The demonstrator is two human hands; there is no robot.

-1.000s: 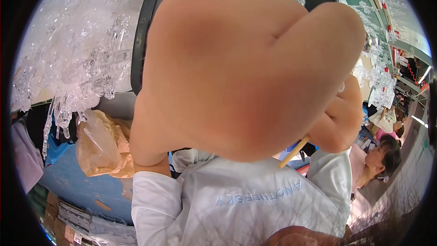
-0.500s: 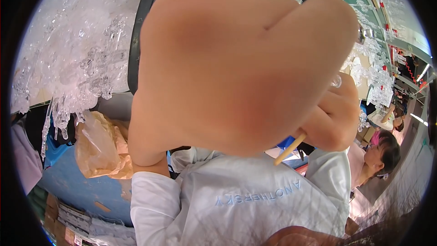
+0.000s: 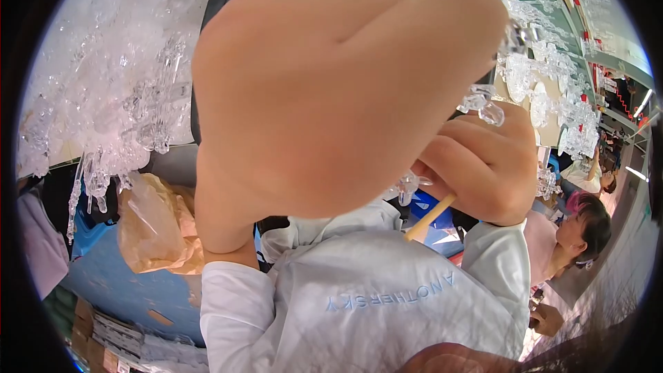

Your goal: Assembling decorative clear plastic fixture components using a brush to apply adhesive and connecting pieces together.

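Observation:
My left hand (image 3: 311, 97) is very close and large, its back toward me, coming from the white sleeve on the left. Its fingers are bent, and a shiny clear plastic piece (image 3: 518, 36) shows at the fingertip on the upper right. My right hand (image 3: 487, 162) is closed, with a thin pale wooden stick (image 3: 429, 218) jutting from it toward the lower left. Another clear plastic piece (image 3: 483, 102) sits between the two hands, and a further clear piece (image 3: 407, 186) lies at the right fingers. My left hand hides most of the fingertips and whatever else they grip.
A heap of clear plastic pieces (image 3: 117, 62) fills the left side, spilling over the edge. Behind my hands is a dark-rimmed tray (image 3: 215, 0) of whitish bits. More clear pieces (image 3: 542, 76) cover the green table at right. A tan bag (image 3: 155, 228) hangs left; a person (image 3: 570, 235) sits right.
My left hand has shifted a little left, uncovering more of the clear pieces by the right fingers. My right hand and the stick have moved slightly left too.

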